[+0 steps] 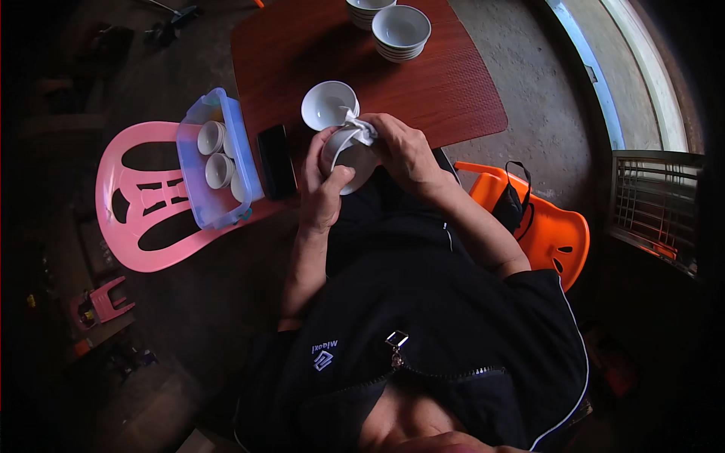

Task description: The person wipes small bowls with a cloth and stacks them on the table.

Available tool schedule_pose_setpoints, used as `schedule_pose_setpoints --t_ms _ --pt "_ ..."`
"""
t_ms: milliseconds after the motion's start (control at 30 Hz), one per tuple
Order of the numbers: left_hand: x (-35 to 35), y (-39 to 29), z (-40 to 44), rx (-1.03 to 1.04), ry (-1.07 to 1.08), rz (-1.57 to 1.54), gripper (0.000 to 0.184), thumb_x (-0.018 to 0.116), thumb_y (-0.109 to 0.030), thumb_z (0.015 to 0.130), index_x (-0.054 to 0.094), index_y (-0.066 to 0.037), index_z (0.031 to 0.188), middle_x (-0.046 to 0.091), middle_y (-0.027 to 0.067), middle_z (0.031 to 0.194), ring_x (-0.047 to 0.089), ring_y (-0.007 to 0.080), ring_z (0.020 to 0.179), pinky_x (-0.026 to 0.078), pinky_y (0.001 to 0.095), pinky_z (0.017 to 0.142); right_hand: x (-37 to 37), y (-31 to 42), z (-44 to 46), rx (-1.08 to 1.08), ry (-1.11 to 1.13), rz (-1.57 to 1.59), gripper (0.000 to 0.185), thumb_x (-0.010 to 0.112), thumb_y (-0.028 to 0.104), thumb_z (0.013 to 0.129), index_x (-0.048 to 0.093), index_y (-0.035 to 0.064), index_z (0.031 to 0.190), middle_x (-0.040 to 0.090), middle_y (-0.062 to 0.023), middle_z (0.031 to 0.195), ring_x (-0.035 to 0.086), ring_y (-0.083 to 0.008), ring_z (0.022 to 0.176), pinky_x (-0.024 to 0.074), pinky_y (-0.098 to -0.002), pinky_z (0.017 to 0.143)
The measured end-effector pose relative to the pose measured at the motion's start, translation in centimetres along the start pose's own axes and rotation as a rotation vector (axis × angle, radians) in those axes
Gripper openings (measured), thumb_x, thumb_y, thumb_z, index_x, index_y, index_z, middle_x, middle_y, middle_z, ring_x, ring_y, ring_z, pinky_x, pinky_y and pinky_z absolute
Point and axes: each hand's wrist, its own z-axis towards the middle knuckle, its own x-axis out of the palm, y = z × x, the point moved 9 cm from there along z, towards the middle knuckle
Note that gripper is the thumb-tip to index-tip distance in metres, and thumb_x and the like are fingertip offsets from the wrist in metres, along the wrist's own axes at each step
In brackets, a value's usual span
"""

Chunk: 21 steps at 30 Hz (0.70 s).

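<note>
My left hand (325,181) is closed around the side of a white bowl (361,164), its thumb over the rim. The bowl is tilted, just off the near edge of the table. My right hand (404,147) pinches a crumpled white cloth (364,131) against the bowl's rim; part of the cloth is hidden behind the fingers. Just beyond my hands, more white bowls (328,106), apparently nested, stand on the reddish-brown table (453,94).
Two stacks of white bowls (401,30) stand at the table's far side. A black phone (277,162) lies by the left edge. On a pink chair (124,241) rests a translucent blue bin (198,189) holding several small white bowls (219,171). An orange chair (559,230) carries a black strapped item (510,208).
</note>
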Motion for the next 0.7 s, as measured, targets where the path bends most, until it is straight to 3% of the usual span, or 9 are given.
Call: schedule_pose_setpoints --t_ms 67,233,300,367,400,467,567,600,700 --pt "0.0 0.2 0.0 0.093 -0.005 0.071 0.06 0.055 -0.008 0.066 0.042 -0.001 0.124 0.049 0.01 0.115 0.047 0.0185 0.11 0.038 0.0316 0.096 1.5 -3.6 -1.5 0.444 0.084 0.137 0.027 0.056 0.004 0.087 0.052 -0.0023 0.113 0.064 -0.0124 0.095 0.064 -0.0245 0.089 0.0524 -0.0323 0.073" --pt "0.7 -1.5 -0.6 0.387 -0.001 0.213 0.069 0.062 -0.016 0.071 0.032 -0.004 0.132 0.04 0.0126 0.128 0.042 0.0223 0.117 0.034 0.0366 0.102 5.8 -5.8 -5.0 0.87 0.143 0.877 0.027 0.049 0.022 0.097 0.055 -0.0015 0.109 0.059 -0.0006 0.089 0.053 -0.0074 0.079 0.0466 -0.0247 0.071" --pt "1.6 -2.2 -0.9 0.393 0.038 0.295 0.082 0.073 -0.031 0.073 0.028 -0.003 0.136 0.033 0.0141 0.137 0.038 0.024 0.123 0.032 0.0383 0.104 5.8 -6.6 -5.1 0.826 0.05 0.953 0.025 0.051 0.02 0.096 0.057 -0.0002 0.108 0.059 -0.001 0.09 0.053 -0.007 0.078 0.0463 -0.0239 0.069" --pt "0.9 -1.2 -1.2 0.365 0.027 0.023 0.086 0.069 -0.045 0.078 0.025 -0.003 0.139 0.027 0.0159 0.143 0.031 0.0241 0.131 0.03 0.0399 0.106 1.9 -6.6 -3.5 0.529 -0.156 0.541 0.018 0.052 0.007 0.092 0.057 0.0 0.108 0.063 -0.0055 0.088 0.06 -0.0139 0.08 0.0494 -0.0276 0.07" --pt "0.8 -0.4 -0.9 0.272 0.098 -0.198 0.079 0.054 -0.054 0.086 0.027 -0.002 0.139 0.035 0.0186 0.14 0.034 0.028 0.131 0.03 0.0434 0.107 0.0 -4.4 -2.2 0.339 -0.189 0.321 0.02 0.053 0.002 0.089 0.057 0.0015 0.109 0.064 -0.0084 0.09 0.062 -0.0196 0.083 0.0507 -0.0292 0.072" --pt "1.6 2.5 -2.2 -0.268 0.235 -0.788 0.066 0.041 -0.051 0.094 0.033 -0.001 0.136 0.048 0.0196 0.13 0.044 0.0331 0.124 0.034 0.0472 0.105 -2.5 -0.4 -0.6 -0.052 -0.229 -0.055 0.031 0.057 -0.005 0.08 0.057 0.0023 0.11 0.064 -0.0168 0.098 0.064 -0.0326 0.094 0.0539 -0.0331 0.076" --pt "4.0 3.4 -4.0 -0.517 0.266 -1.264 0.047 0.04 -0.037 0.096 0.045 0.0 0.124 0.057 0.0174 0.114 0.056 0.0325 0.106 0.044 0.0478 0.095 -3.1 2.0 -0.3 -0.353 -0.213 -0.056 0.032 0.059 -0.006 0.076 0.057 -0.0027 0.108 0.064 -0.0194 0.104 0.065 -0.0294 0.095 0.0547 -0.0344 0.077" --pt "4.9 3.4 -4.5 -0.627 0.245 -1.598 0.036 0.043 -0.027 0.095 0.051 0.001 0.116 0.058 0.015 0.107 0.06 0.0293 0.098 0.048 0.0459 0.091 -3.2 1.8 -0.1 -0.325 -0.223 0.0 0.032 0.06 -0.006 0.076 0.058 -0.0019 0.108 0.064 -0.0182 0.104 0.065 -0.0295 0.096 0.0545 -0.0343 0.078" --pt "6.1 3.3 -5.0 -0.741 0.387 -1.752 0.025 0.045 -0.023 0.095 0.054 0.0 0.1 0.054 0.0083 0.087 0.059 0.0212 0.079 0.051 0.0425 0.084 -1.8 -0.7 -0.7 -0.128 -0.213 0.356 0.027 0.055 0.0 0.085 0.055 -0.0009 0.112 0.06 -0.0148 0.11 0.06 -0.0253 0.103 0.0485 -0.0332 0.087"
